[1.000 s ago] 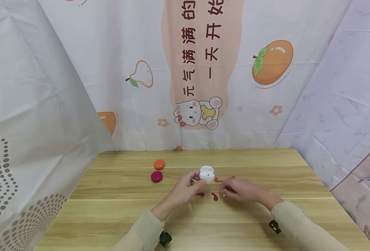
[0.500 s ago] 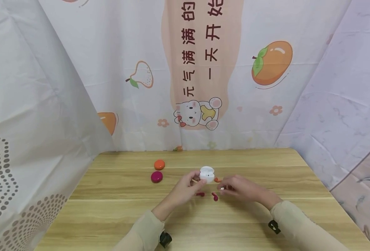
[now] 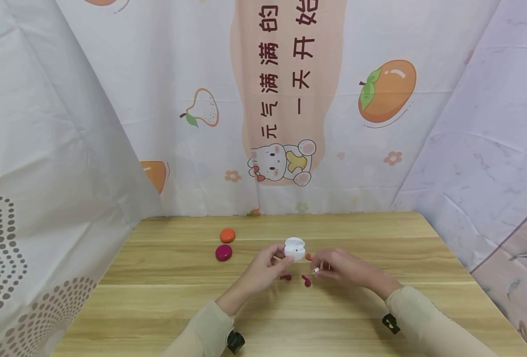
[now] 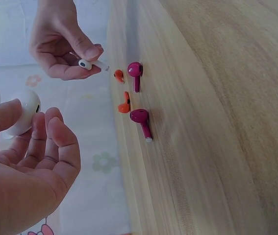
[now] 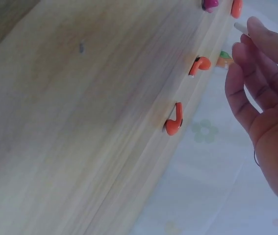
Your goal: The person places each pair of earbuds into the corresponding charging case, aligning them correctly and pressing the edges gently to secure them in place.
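"What is the left hand (image 3: 263,267) doing?"

"It holds a white charging case (image 3: 294,253) between thumb and fingers, raised clear of the wooden surface (image 3: 263,317). The head view shows the lid open, tipped back from the body."

"And the right hand (image 3: 341,267)?"

"It pinches a white earbud (image 4: 98,63) between thumb and fingertips. The stem pokes out past the fingertips. The earbud is just to the right of the case, apart from it."

"What lies near the hands?"

"Two magenta earbuds (image 4: 135,69) rest on the surface, on the wearer's side of the case. Two orange earbuds (image 5: 174,122) lie a little farther back; from the head, one shows between case and right hand, while the right wrist view shows both."

"Anything farther off?"

"To the left, well apart from the earbuds, sit an orange round case (image 3: 228,235) and, just nearer the wearer, a magenta round case (image 3: 224,252). Behind the surface hangs a white curtain (image 3: 178,59) printed with fruit, flowers, dark red Chinese characters and a sideways cartoon animal. The person's sleeves (image 3: 201,325) are pale beige."
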The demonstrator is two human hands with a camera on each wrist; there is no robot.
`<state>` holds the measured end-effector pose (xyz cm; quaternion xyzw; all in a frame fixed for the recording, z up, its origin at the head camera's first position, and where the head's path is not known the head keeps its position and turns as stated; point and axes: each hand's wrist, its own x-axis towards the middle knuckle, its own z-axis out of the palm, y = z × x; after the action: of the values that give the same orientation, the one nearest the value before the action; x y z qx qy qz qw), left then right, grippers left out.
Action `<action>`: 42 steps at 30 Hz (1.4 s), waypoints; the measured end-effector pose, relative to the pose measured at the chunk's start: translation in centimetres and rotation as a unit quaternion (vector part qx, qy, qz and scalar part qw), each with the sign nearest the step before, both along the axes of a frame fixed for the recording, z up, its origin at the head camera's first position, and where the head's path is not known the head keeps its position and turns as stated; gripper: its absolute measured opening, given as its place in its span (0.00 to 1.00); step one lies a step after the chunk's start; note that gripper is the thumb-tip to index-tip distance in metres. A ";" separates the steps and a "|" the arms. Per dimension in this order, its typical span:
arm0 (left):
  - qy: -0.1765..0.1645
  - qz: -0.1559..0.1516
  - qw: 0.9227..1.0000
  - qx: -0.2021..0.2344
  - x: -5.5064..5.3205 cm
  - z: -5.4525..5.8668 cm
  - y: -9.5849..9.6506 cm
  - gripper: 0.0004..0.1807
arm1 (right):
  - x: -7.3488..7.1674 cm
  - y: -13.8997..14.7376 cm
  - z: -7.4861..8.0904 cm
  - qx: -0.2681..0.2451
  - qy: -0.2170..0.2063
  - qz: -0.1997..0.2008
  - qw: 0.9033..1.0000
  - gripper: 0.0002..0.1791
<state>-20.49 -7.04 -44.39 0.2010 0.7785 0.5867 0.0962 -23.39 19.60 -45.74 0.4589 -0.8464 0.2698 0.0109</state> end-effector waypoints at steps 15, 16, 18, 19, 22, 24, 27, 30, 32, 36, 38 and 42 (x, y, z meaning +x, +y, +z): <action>0.008 0.000 1.000 0.004 0.1 0.1 0.1 0.18 | -0.1 0.2 0.1 -0.018 -0.021 0.006 1.000 0.03; 0.009 -0.001 1.000 0.004 0.1 0.1 0.1 0.17 | -0.2 0.2 0.1 -0.018 -0.020 0.009 1.000 0.03; 0.009 -0.003 1.000 0.006 0.1 0.0 0.1 0.17 | -0.2 0.1 0.0 -0.017 -0.018 0.013 1.000 0.04; 0.009 -0.003 1.000 0.007 0.1 0.0 0.2 0.17 | -0.3 0.1 0.0 -0.016 -0.016 0.016 1.000 0.05; 0.007 -0.004 1.000 0.005 0.1 -0.1 0.2 0.17 | -0.3 -0.1 0.0 -0.012 -0.008 0.025 1.000 0.06; 0.009 -0.004 1.000 0.002 0.1 -0.1 0.2 0.18 | -0.3 -0.1 0.2 -0.007 -0.007 0.027 1.000 0.06; 0.008 -0.001 1.000 -0.005 0.1 -0.1 0.2 0.18 | 0.0 -0.1 0.6 0.014 -0.034 0.024 0.999 0.05; 0.010 0.000 1.000 -0.008 0.1 -0.1 0.2 0.18 | 0.6 -0.1 1.3 0.059 -0.111 0.017 0.992 0.04; 0.009 0.001 1.000 -0.010 0.1 -0.1 0.2 0.18 | 1.1 0.0 1.8 0.091 -0.172 0.007 0.981 0.04; 0.008 0.000 1.000 -0.010 0.1 -0.1 0.2 0.17 | 1.6 0.2 2.4 0.124 -0.235 -0.009 0.964 0.03; 0.007 -0.001 1.000 -0.011 0.1 -0.1 0.2 0.16 | 1.6 0.4 2.6 0.125 -0.241 -0.010 0.962 0.03; 0.005 -0.002 1.000 -0.010 0.1 -0.3 0.2 0.16 | 1.6 0.7 2.7 0.112 -0.255 0.004 0.960 0.05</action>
<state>-20.38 -6.81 -44.65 0.2042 0.7847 0.5775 0.0954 -21.79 20.29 -43.00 0.3763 -0.8444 0.2811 -0.2577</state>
